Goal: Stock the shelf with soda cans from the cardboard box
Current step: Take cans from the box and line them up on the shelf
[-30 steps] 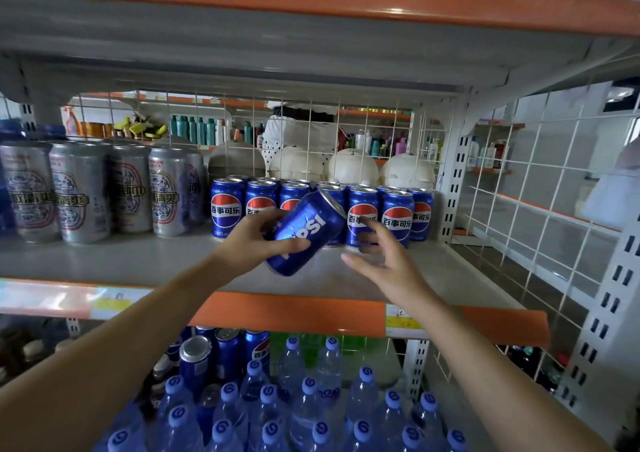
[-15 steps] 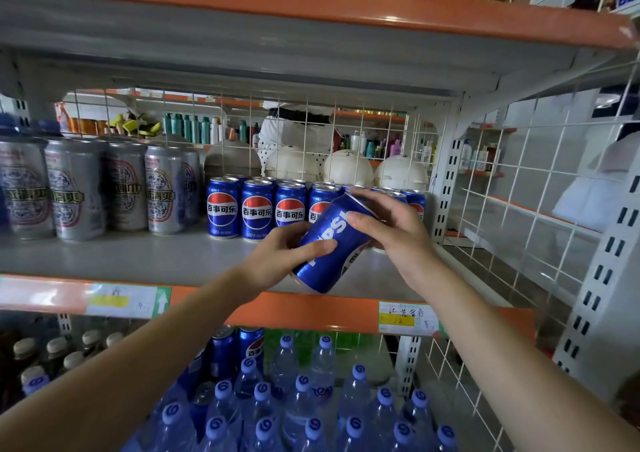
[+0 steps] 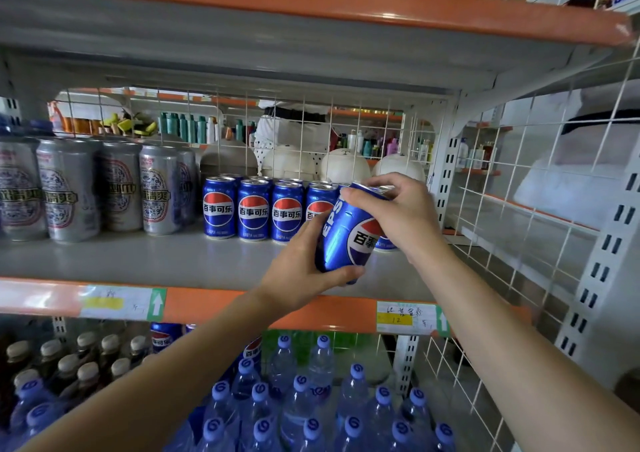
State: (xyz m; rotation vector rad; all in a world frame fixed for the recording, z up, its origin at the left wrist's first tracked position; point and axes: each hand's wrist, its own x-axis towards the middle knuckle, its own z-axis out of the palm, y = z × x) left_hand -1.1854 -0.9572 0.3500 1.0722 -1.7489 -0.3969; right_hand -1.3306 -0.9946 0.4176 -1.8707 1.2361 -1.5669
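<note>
Done so far: I see a row of blue cans (image 3: pixel 252 212) already standing at the back of the shelf (image 3: pixel 138 261), labels forward. I judge the stocking well under way.
Can in hand: one more soda can (image 3: pixel 349 233) hangs just in front of the row's right end. It is nearly upright with a slight lean and not yet set down.
Left hand (image 3: pixel 304 271): wraps the can's lower half.
Right hand (image 3: pixel 398 209): fingers curled over the can's top rim, gripping it.
Left to do: stand this can by the row's right end. The cardboard box is out of my view, so I cannot tell how many remain.
Change from a second ago: then the can lay steeply tilted in the left hand alone, before the row's middle, with the right hand open beside it. Now it is turned nearly upright, shifted toward the row's right end, with both hands holding it.
</note>
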